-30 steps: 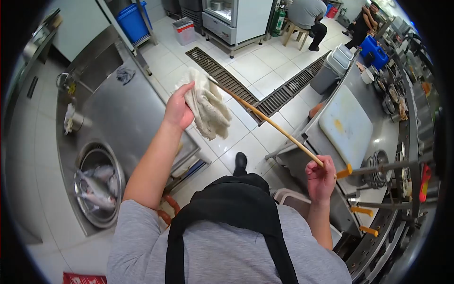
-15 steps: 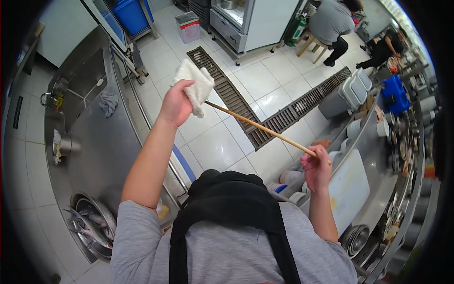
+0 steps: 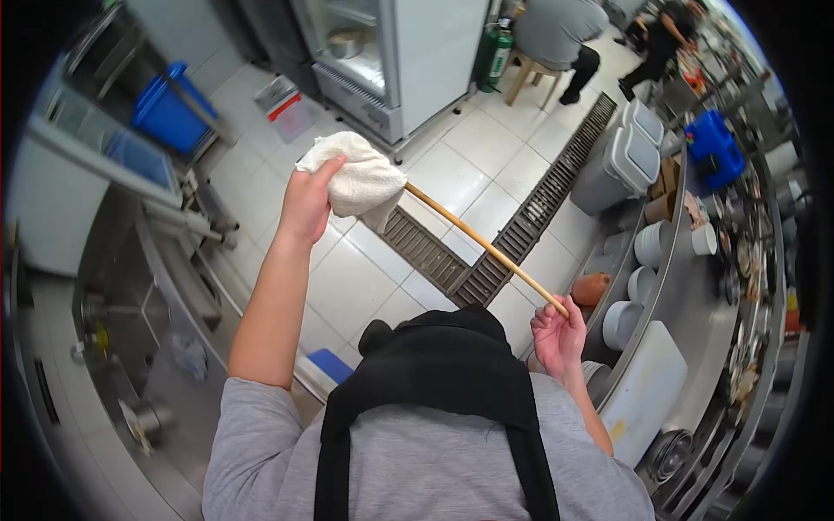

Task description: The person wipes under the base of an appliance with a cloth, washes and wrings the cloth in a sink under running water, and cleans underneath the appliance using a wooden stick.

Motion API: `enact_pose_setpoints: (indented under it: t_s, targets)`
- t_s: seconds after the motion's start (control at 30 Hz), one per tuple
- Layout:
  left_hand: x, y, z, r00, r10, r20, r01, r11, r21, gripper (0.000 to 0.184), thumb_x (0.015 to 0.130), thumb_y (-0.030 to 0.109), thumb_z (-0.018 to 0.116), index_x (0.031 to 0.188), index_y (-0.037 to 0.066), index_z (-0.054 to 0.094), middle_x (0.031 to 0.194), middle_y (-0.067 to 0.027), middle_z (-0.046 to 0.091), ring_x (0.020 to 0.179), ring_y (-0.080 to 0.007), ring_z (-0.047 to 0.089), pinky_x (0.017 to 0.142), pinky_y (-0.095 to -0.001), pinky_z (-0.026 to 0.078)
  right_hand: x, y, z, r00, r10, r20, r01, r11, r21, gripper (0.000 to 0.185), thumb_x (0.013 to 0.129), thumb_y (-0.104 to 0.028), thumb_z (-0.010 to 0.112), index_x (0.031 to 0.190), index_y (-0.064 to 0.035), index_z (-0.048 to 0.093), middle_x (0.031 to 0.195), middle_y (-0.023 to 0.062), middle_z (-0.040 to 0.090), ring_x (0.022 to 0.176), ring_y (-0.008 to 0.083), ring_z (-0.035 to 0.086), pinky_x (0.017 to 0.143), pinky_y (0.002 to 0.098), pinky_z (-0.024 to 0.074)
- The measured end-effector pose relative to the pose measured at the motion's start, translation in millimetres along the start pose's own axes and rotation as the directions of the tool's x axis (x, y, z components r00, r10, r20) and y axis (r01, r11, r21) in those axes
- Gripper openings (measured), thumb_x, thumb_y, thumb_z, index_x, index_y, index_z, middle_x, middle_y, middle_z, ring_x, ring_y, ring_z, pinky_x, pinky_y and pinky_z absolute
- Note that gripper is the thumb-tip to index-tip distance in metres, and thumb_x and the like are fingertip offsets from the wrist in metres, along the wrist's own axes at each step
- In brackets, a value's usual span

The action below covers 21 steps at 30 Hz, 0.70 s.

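Observation:
A cream-white cloth [image 3: 367,180] hangs bunched in my left hand [image 3: 309,201], whose thumb presses on top of it. One end of a thin wooden stick [image 3: 488,247] disappears into or behind this cloth; I cannot tell which. The stick slants down to the right, above the floor. Close to its lower end, my right hand [image 3: 560,340] pinches it between thumb and fingers.
Floor drain grates [image 3: 556,178] run ahead of me. On the right are a counter with a white cutting board [image 3: 643,395], stacked bowls [image 3: 621,323] and grey bins [image 3: 621,161]. A steel sink counter [image 3: 187,395] stands left. A seated person [image 3: 560,35] is beyond the grates.
The view has turned, and the bowl of fish at lower left is out of sight. The cloth looks more spread over the stick's end. Both hands keep their hold.

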<state>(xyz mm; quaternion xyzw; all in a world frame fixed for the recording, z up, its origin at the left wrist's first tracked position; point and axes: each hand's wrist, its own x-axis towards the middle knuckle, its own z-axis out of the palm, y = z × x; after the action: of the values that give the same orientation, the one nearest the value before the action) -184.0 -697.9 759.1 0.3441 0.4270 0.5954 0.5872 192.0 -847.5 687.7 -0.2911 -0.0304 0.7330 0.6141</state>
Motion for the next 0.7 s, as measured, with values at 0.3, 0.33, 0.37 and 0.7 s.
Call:
enact_pose_setpoints:
  t_s: [0.3,0.33,0.37,0.7]
  targets:
    - [189,-46,107,0.999,0.007,0.042,-0.008,0.999,0.037,0.030,0.088,0.010,0.056,0.113,-0.005,0.054,0.110,-0.0113,0.059,0.100,-0.0203,0.059,0.085,-0.0333,0.047,114,-88,-25,0.980,-0.197,-0.016,0.197,0.980,0.020,0.029,0.095,-0.024,0.040,0.092,-0.0027,0.059,0.069,0.0078,0.059,0.062,0.0173,0.050,0.058,0.0287,0.0394]
    - [209,-50,121,0.999,0.009,0.046,-0.010,0.999,0.038,0.030,0.088,0.010,0.056,0.113,-0.005,0.054,0.110,-0.0113,0.059,0.100,-0.0203,0.059,0.085,-0.0333,0.047,134,-105,-25,0.978,-0.206,-0.017,0.207,0.978,0.017,0.029,0.095,-0.024,0.040,0.093,-0.0028,0.059,0.069,0.0077,0.059,0.061,0.0171,0.050,0.058,0.0285,0.0390]
    - [227,-55,134,0.998,-0.013,0.054,0.012,1.000,0.007,0.031,0.088,0.011,0.056,0.115,-0.004,0.053,0.112,-0.0117,0.058,0.102,-0.0210,0.058,0.085,-0.0342,0.047,153,-122,-22,0.978,-0.206,-0.021,0.206,0.978,0.024,0.029,0.095,-0.024,0.040,0.093,-0.0028,0.059,0.069,0.0077,0.059,0.061,0.0171,0.050,0.058,0.0285,0.0390]
    - [342,-131,181,0.916,-0.400,0.009,0.396,0.910,0.125,0.021,0.090,0.023,0.054,0.105,0.008,0.052,0.111,-0.0028,0.056,0.094,-0.0162,0.056,0.078,-0.0293,0.046,328,-258,11,0.945,-0.321,0.068,0.312,0.943,0.118,0.026,0.095,-0.023,0.041,0.094,-0.0035,0.059,0.073,0.0071,0.059,0.066,0.0140,0.046,0.058,0.0244,0.0368]
